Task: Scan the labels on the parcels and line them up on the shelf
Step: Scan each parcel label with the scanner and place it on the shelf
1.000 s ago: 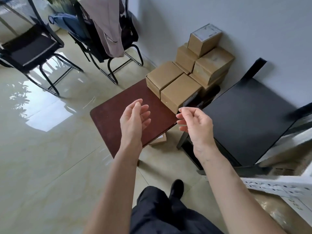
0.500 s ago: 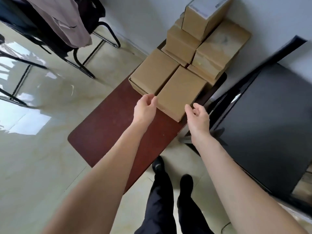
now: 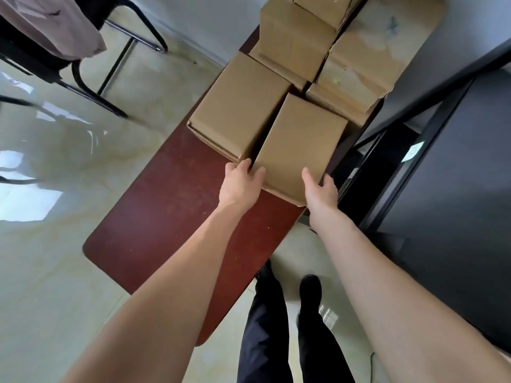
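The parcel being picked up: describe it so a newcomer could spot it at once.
Find the dark red table with cardboard boxes piled at its far end. The parcel is the nearest box, at the table's right edge. Unlike its neighbours, it has the left hand and right hand on its near corners.

Bright daylight, floor glare, perhaps slight blur

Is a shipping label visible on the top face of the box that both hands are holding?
No, the top of the nearest box, gripped by the left hand and right hand, is plain brown cardboard.
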